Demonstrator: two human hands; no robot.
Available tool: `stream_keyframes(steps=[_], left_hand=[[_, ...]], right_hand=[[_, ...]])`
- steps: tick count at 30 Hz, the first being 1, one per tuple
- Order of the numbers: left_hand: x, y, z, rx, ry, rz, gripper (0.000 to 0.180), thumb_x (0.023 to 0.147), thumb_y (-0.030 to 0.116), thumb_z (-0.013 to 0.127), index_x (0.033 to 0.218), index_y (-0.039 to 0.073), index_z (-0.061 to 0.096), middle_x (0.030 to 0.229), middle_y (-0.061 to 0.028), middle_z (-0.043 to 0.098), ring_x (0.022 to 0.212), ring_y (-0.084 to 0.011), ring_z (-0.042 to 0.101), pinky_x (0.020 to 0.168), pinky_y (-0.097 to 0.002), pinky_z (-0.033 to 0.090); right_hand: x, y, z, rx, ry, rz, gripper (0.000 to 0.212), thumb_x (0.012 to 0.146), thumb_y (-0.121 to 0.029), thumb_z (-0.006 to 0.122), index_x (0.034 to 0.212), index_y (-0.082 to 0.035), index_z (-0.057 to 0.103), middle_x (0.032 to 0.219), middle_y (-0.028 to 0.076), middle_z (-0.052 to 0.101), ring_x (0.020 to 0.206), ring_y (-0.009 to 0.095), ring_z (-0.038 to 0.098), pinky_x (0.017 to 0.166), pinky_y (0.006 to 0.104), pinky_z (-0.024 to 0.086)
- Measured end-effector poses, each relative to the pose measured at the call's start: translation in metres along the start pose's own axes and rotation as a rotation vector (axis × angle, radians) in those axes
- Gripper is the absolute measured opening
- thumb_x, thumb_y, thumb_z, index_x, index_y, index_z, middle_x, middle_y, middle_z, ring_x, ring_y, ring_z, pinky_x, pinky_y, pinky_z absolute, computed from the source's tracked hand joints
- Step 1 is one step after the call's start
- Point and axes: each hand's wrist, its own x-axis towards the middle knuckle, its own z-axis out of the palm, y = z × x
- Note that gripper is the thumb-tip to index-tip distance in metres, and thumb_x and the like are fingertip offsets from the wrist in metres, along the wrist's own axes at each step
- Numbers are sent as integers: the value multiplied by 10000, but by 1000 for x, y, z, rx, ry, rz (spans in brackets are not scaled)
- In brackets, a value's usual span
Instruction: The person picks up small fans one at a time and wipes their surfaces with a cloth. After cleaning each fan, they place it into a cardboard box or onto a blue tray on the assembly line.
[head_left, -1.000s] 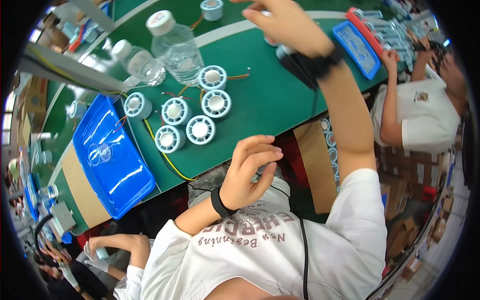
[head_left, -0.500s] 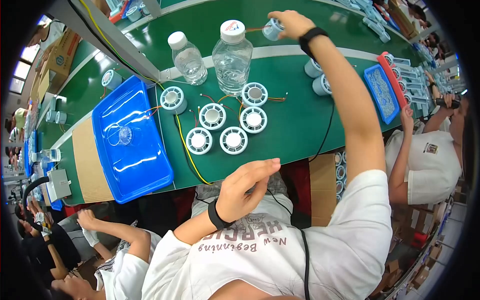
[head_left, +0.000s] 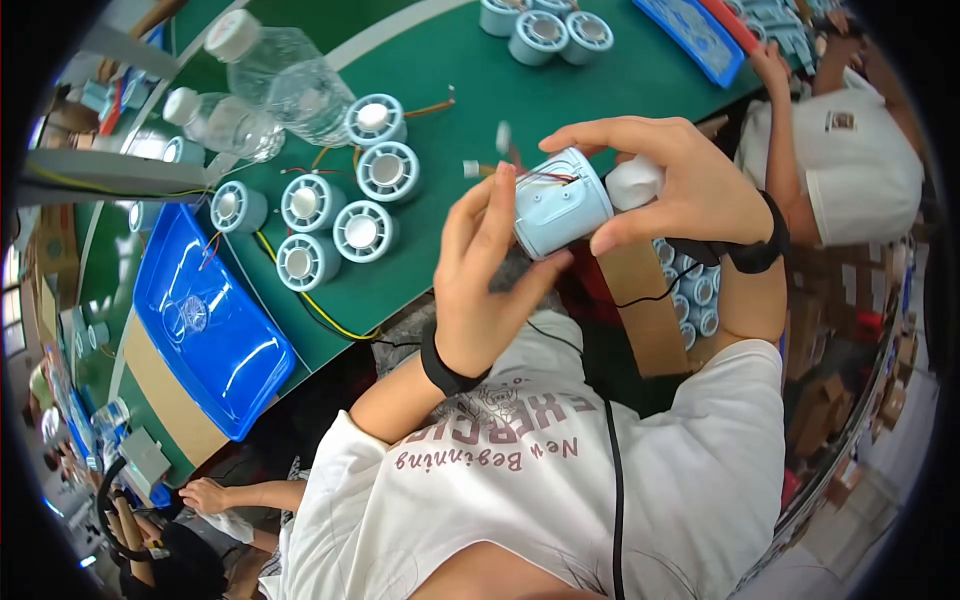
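Pale-blue housing (head_left: 563, 208) clamped between my left fingers (head_left: 492, 215) and right fingers (head_left: 605, 132), wire ends (head_left: 470, 169) free; other housings (head_left: 388, 172) on the surface (head_left: 430, 60), completion unclear.

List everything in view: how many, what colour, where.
held housing: one, light blue, between both hands
left housings: six, light blue, bench left
far housings: at least four, light blue, upper centre
bottles: two, clear, upper left
large tray: one, blue, left
small tray: one, blue, upper right
cardboard box: one, brown, right of centre
bench: one, green, centre
co-workers: at least two, white shirt right, hand lower left
left hand: one, bare, on held housing's left
right hand: one, bare, on its right
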Motion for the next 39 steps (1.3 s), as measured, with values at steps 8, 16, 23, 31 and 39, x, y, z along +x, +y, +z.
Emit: stream_keyframes(steps=[8,16,23,31,39], left_hand=[[3,21,12,-722,-103,-389,848,806,-17,730,1486,-5,224,1416,-162,396,1251,-274,493,970,-399,518],[6,26,9,-1019,-281,-780,826,820,86,753,1474,-12,258,1356,-168,469,1189,-267,545,962,-398,511],[-1,22,15,-511,-232,-313,722,890,306,684,1417,-49,342,1304,-179,507,1097,-259,604,857,-370,558],[0,20,6,-766,-340,-691,676,1001,503,386,1233,-123,492,1057,-212,637,836,-261,690,738,-348,590],[2,11,11,-896,-451,-847,695,1026,497,261,1197,-126,516,1027,-226,642,842,-270,690,766,-364,583]], right_hand=[[-54,-3,7,115,83,178,784,617,-242,863,1325,-93,562,1145,84,645,1023,223,615,820,289,484],[-58,20,21,-84,140,-226,788,545,-168,864,1282,-100,593,1153,75,650,1016,236,633,792,297,515],[-60,12,14,68,75,-81,820,544,-241,896,1286,-91,582,1166,87,648,1030,222,641,785,302,534],[-61,22,25,182,19,8,947,552,-318,912,1363,-69,491,1127,94,655,921,212,676,693,293,547],[-78,13,36,322,44,227,886,578,-247,914,1342,-70,502,1015,71,671,910,184,663,724,282,533]])
